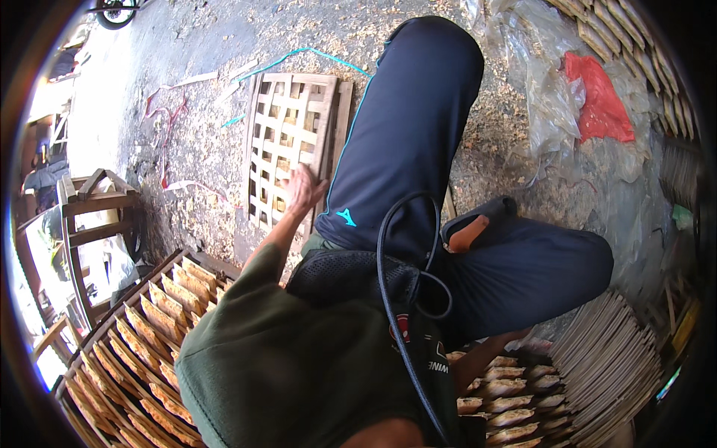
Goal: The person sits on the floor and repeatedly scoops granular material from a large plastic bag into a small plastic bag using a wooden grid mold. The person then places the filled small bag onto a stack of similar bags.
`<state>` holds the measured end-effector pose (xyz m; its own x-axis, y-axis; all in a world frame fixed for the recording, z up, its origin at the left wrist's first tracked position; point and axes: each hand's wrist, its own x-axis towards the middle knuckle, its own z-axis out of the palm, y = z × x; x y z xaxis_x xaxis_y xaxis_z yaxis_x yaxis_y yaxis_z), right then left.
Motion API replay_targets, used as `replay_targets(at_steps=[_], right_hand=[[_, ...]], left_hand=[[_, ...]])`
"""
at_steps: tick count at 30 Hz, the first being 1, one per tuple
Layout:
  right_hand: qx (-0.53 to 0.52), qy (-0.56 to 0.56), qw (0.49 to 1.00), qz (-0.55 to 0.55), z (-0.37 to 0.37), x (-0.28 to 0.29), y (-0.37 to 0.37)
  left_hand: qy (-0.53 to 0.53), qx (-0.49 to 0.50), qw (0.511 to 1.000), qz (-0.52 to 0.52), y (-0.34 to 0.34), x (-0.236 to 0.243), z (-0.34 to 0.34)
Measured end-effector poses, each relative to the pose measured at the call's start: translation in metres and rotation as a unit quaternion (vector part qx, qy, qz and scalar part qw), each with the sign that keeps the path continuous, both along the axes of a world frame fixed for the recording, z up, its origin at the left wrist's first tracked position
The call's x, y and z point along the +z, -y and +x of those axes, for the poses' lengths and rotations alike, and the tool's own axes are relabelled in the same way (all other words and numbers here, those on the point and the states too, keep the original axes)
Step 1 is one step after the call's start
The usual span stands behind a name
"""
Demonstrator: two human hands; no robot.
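My left hand (302,190) lies on the near right part of a woven slat lattice in a wooden frame (287,119), its fingers stretched out and holding nothing. The lattice lies flat on the ground beside my leg, with yellowish pieces showing through its gaps. Another wooden edge shows under its right side. My right forearm (478,360) reaches down at the lower right, beside rows of pale, thick flat pieces (505,388). The right hand is mostly hidden at my bent leg, and its fingers do not show.
More upright rows of pale brown slabs (160,313) fill a wooden rack at lower left. A wooden stand (97,224) is beyond it. Stacked thin grey sheets (609,358) lie at lower right. Clear plastic and a red bag (597,97) lie at right. Crumbs and pink ribbon (166,142) litter the ground.
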<state>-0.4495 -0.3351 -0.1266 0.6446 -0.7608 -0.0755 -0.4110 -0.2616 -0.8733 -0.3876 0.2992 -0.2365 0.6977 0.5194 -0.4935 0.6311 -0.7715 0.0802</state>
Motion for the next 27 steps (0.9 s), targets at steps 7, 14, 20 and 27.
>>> replay_targets(at_steps=[7, 14, 20, 27], right_hand=[[0.000, 0.006, 1.000, 0.003, -0.001, -0.011, 0.003], [-0.072, 0.052, 0.994, 0.069, -0.015, -0.018, 0.022], [-0.178, 0.051, 0.983, -0.010, -0.040, -0.020, 0.002], [-0.192, 0.051, 0.979, -0.051, -0.084, 0.022, -0.003]], left_hand=[[0.125, 0.197, 0.967, -0.103, -0.042, 0.147, 0.004], [0.367, -0.001, 0.908, 0.202, -0.135, 0.249, 0.031], [0.541, -0.038, 0.838, 0.058, -0.166, 0.312, 0.225], [0.612, 0.076, 0.565, -0.548, 0.023, 0.418, 0.372]])
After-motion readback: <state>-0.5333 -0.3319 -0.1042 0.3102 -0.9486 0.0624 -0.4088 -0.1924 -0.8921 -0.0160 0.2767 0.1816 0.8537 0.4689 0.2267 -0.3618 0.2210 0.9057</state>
